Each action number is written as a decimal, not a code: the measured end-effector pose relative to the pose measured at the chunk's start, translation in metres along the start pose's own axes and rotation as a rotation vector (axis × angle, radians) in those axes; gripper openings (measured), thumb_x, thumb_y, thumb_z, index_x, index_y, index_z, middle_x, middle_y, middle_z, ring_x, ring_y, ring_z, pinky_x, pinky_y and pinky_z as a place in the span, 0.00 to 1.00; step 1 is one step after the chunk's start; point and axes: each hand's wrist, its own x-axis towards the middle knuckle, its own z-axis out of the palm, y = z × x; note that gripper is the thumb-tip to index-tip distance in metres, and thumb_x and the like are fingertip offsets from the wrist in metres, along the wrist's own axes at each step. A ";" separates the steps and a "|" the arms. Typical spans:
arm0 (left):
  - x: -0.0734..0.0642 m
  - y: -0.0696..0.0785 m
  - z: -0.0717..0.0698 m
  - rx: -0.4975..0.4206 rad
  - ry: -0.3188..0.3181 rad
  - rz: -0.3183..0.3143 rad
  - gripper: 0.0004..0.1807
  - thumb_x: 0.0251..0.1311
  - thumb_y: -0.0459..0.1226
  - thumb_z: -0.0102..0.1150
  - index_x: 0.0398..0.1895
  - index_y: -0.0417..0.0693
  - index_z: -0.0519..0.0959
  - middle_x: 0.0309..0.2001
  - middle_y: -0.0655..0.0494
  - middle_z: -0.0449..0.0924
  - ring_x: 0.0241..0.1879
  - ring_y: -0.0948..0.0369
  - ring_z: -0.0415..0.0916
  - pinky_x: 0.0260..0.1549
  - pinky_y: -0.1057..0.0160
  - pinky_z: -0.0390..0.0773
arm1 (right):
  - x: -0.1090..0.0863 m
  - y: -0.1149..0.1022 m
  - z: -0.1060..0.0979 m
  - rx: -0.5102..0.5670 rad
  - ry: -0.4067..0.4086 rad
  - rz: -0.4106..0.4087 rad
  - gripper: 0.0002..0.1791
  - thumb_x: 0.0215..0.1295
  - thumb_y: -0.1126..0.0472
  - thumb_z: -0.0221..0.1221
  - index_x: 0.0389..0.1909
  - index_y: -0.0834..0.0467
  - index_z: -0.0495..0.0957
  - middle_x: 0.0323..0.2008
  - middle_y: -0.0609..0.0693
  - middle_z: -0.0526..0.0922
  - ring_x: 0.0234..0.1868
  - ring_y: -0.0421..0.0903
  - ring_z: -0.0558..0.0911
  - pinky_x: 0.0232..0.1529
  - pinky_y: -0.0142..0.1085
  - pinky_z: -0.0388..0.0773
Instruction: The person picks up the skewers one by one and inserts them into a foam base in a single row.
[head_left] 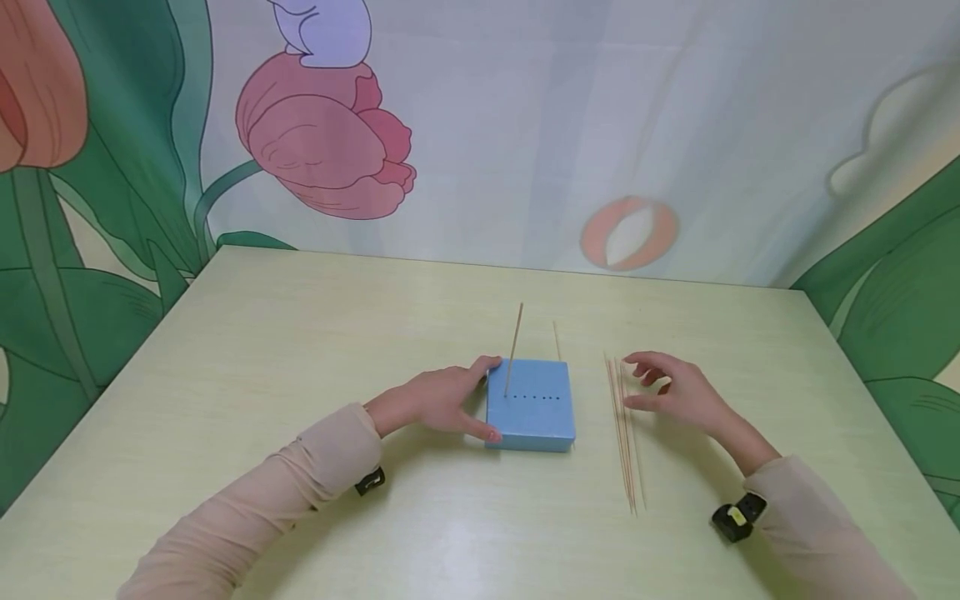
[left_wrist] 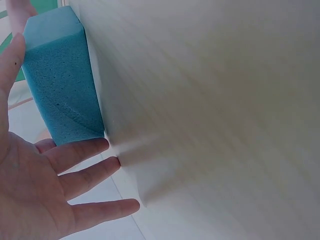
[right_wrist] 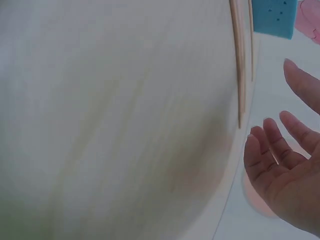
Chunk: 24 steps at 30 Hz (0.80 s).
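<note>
A blue foam block (head_left: 534,421) with a row of small holes across its top lies on the table. One thin wooden stick (head_left: 514,346) stands upright, slightly tilted, in the leftmost hole. My left hand (head_left: 448,400) holds the block at its left side, thumb at the near corner and forefinger at the far one; the other fingers spread out in the left wrist view. Several thin sticks (head_left: 622,442) lie in a loose bundle right of the block. Beside their far ends hovers my right hand (head_left: 678,392), fingers loosely bent with nothing between them.
Another thin stick (head_left: 557,340) shows past the block's far edge. The pale wooden table (head_left: 337,308) ends at a printed curtain (head_left: 510,150) with flowers and leaves. Black wrist devices (head_left: 737,517) are worn near both cuffs.
</note>
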 end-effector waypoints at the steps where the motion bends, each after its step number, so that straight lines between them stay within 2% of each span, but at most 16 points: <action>1: 0.000 0.000 0.000 0.002 -0.001 -0.002 0.57 0.43 0.63 0.61 0.70 0.49 0.42 0.63 0.47 0.63 0.58 0.55 0.65 0.46 0.58 0.68 | 0.001 0.002 -0.001 -0.007 -0.017 0.016 0.33 0.47 0.58 0.69 0.54 0.66 0.70 0.40 0.59 0.76 0.39 0.53 0.75 0.37 0.42 0.72; 7: 0.001 -0.001 0.001 0.007 -0.006 -0.011 0.58 0.42 0.64 0.61 0.70 0.50 0.42 0.63 0.48 0.62 0.59 0.55 0.65 0.45 0.58 0.69 | 0.009 0.010 -0.004 -0.044 -0.101 0.086 0.39 0.45 0.57 0.70 0.58 0.66 0.66 0.43 0.60 0.72 0.41 0.53 0.70 0.41 0.44 0.67; 14: 0.001 -0.001 0.001 0.008 -0.005 -0.017 0.58 0.42 0.64 0.61 0.70 0.51 0.42 0.64 0.48 0.62 0.59 0.55 0.64 0.45 0.57 0.69 | 0.016 0.018 -0.005 -0.080 -0.195 0.090 0.48 0.43 0.52 0.71 0.63 0.66 0.60 0.47 0.63 0.66 0.43 0.56 0.64 0.42 0.47 0.62; 20: 0.001 -0.001 0.001 0.017 -0.002 -0.011 0.58 0.43 0.64 0.61 0.70 0.50 0.42 0.63 0.48 0.63 0.58 0.55 0.65 0.44 0.58 0.69 | 0.018 0.025 -0.003 -0.113 -0.237 0.123 0.53 0.42 0.49 0.71 0.66 0.64 0.55 0.49 0.65 0.62 0.46 0.57 0.61 0.42 0.46 0.60; 24: 0.001 0.000 0.001 0.019 -0.001 -0.011 0.58 0.43 0.64 0.61 0.70 0.50 0.42 0.63 0.47 0.63 0.58 0.55 0.65 0.45 0.58 0.69 | 0.019 0.026 -0.003 -0.123 -0.249 0.119 0.53 0.42 0.48 0.71 0.66 0.65 0.55 0.47 0.64 0.62 0.46 0.58 0.60 0.41 0.45 0.60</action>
